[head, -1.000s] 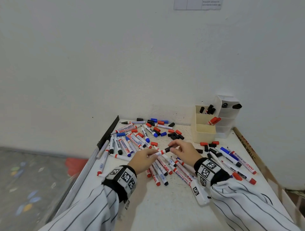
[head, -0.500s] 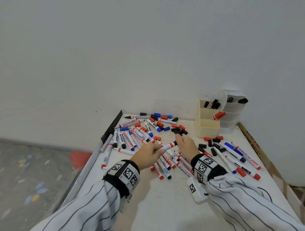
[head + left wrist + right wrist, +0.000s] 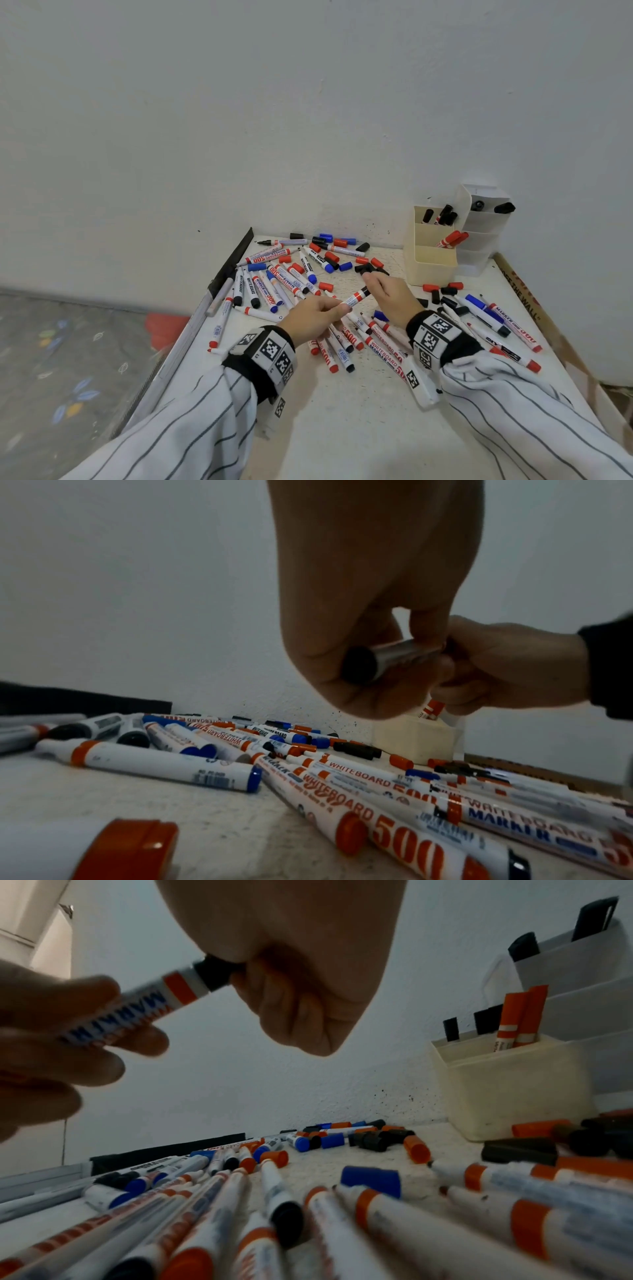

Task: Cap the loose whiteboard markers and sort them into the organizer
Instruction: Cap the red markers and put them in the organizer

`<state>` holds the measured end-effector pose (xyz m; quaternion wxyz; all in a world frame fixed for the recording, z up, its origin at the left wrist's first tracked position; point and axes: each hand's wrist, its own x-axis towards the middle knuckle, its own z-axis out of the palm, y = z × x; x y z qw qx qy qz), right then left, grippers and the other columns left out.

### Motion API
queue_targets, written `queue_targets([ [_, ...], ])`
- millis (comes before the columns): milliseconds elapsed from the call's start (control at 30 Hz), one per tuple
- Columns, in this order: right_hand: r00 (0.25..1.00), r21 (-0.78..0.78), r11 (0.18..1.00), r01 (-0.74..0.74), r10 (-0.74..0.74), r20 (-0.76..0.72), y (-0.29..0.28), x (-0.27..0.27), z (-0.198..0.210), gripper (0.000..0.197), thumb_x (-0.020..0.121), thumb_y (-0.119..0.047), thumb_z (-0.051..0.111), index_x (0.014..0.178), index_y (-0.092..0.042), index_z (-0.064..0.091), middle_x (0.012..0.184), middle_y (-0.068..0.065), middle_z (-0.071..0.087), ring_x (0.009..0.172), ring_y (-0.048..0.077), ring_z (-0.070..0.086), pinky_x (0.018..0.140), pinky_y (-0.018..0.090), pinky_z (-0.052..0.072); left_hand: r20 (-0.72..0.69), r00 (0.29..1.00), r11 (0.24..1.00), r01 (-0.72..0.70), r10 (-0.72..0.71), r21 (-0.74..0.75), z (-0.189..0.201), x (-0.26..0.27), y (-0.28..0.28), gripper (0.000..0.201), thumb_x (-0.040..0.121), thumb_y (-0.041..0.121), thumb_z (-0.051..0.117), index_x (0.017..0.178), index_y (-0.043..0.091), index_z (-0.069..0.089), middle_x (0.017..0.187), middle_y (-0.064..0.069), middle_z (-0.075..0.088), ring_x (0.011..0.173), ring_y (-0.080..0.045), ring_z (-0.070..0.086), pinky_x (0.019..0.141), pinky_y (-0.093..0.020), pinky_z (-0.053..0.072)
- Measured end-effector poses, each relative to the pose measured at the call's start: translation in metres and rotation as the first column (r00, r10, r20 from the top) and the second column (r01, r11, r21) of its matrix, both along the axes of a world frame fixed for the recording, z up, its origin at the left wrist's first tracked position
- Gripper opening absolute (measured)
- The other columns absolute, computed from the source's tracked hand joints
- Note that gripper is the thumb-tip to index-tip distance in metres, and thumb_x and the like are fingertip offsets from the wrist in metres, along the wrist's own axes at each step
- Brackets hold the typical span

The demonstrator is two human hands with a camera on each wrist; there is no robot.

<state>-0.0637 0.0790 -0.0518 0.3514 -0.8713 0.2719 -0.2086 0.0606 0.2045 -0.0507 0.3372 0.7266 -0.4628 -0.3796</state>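
My left hand (image 3: pixel 337 307) grips the barrel of a white whiteboard marker (image 3: pixel 354 299) with a red band, holding it above the pile. My right hand (image 3: pixel 371 283) pinches the black cap (image 3: pixel 214 972) at the marker's far end, and the cap sits against the barrel. In the left wrist view the marker's (image 3: pixel 387 656) black rear end points at the camera, with my right hand (image 3: pixel 507 666) behind it. The cream organizer (image 3: pixel 430 263) and the white organizer (image 3: pixel 486 226) stand at the far right, holding a few black and red markers.
Several loose markers (image 3: pixel 284 281) and caps (image 3: pixel 442 291) in red, blue and black cover the white table (image 3: pixel 359 428). A black strip (image 3: pixel 233 263) runs along its left edge. The wall stands close behind, and a cardboard edge (image 3: pixel 527 301) lies at the right.
Both hands have kept hold of the marker and carried it a little farther from me, toward the organizers. My head view has tilted up slightly.
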Motion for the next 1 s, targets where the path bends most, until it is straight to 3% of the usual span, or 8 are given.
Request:
queue_targets([
  [67,0.998,-0.049,0.998,0.026,-0.028,-0.048,-0.008,-0.002,0.003,0.033,0.099,-0.032,0.035,0.067,-0.025,0.045,0.060,-0.003,0.042,0.055,0.010,0.039,0.056,0.023,0.031,0.234,0.972,0.999,-0.037,0.032,0.015,-0.008,0.001,-0.004,0.036,0.094,0.038,0.048,0.122,0.015,0.056,0.104,-0.001,0.061,0.090,-0.012,0.055,0.085,-0.030,0.048],
  [100,0.997,-0.075,0.995,0.061,-0.065,-0.047,-0.012,-0.004,0.005,0.033,0.099,-0.033,0.035,0.068,-0.026,0.045,0.060,-0.003,0.043,0.055,0.011,0.040,0.055,0.024,0.033,0.296,0.953,0.996,-0.084,0.070,0.034,-0.011,0.002,-0.005,0.039,0.093,0.037,0.050,0.126,0.016,0.052,0.112,-0.003,0.059,0.096,-0.013,0.054,0.087,-0.029,0.046],
  [167,0.988,-0.113,0.982,0.151,-0.152,-0.004,-0.019,-0.008,0.009,0.034,0.098,-0.035,0.035,0.067,-0.024,0.043,0.058,-0.003,0.043,0.054,0.013,0.040,0.053,0.025,0.034,0.355,0.926,0.980,-0.174,0.131,0.092,-0.020,0.005,-0.007,0.031,0.093,0.033,0.052,0.118,0.016,0.052,0.108,-0.005,0.058,0.093,-0.014,0.055,0.084,-0.027,0.047],
  [267,0.972,-0.153,0.960,0.234,-0.234,0.018,-0.028,-0.014,0.013,0.037,0.098,-0.037,0.035,0.067,-0.019,0.043,0.057,-0.001,0.041,0.054,0.014,0.040,0.053,0.027,0.033,0.487,0.873,0.951,-0.177,0.032,0.255,-0.027,0.003,-0.015,0.027,0.093,0.034,0.049,0.106,0.013,0.059,0.099,-0.005,0.061,0.089,-0.016,0.058,0.086,-0.028,0.050],
  [433,0.965,-0.157,0.953,0.260,-0.263,0.005,-0.034,-0.020,0.008,0.037,0.097,-0.038,0.035,0.067,-0.019,0.043,0.057,-0.001,0.041,0.054,0.014,0.040,0.052,0.025,0.033,0.601,0.798,0.902,-0.228,-0.043,0.367,-0.026,-0.006,-0.024,0.039,0.093,0.042,0.047,0.115,0.011,0.052,0.112,-0.005,0.058,0.100,-0.017,0.057,0.089,-0.030,0.047],
  [700,0.949,-0.152,0.938,0.312,-0.314,0.007,-0.039,-0.024,0.003,0.034,0.097,-0.038,0.037,0.076,-0.014,0.047,0.061,-0.001,0.045,0.057,0.013,0.043,0.052,0.023,0.032,0.503,0.865,0.877,-0.241,-0.001,0.416,-0.032,-0.005,-0.032,0.039,0.091,0.045,0.048,0.111,0.012,0.053,0.108,-0.005,0.059,0.100,-0.016,0.059,0.082,-0.024,0.047],
  [833,0.935,-0.193,0.915,0.355,-0.353,0.049,-0.050,-0.024,0.010,0.033,0.095,-0.041,0.041,0.082,-0.012,0.051,0.062,-0.003,0.046,0.056,0.011,0.043,0.052,0.023,0.032,0.405,0.906,0.871,-0.293,0.121,0.394,-0.035,0.003,-0.036,0.042,0.091,0.043,0.050,0.114,0.008,0.051,0.096,-0.003,0.045,0.086,-0.014,0.049,0.069,-0.019,0.042],
  [1000,0.905,-0.200,0.884,0.422,-0.398,0.151,-0.076,-0.019,0.035,0.023,0.095,-0.029,0.047,0.096,-0.009,0.056,0.071,-0.005,0.050,0.060,0.010,0.044,0.060,0.024,0.035,0.290,0.929,0.869,-0.330,0.231,0.367,-0.039,0.013,-0.040,0.050,0.091,0.046,0.046,0.119,0.005,0.053,0.103,-0.009,0.060,0.068,-0.010,0.048,0.057,-0.016,0.039],
])
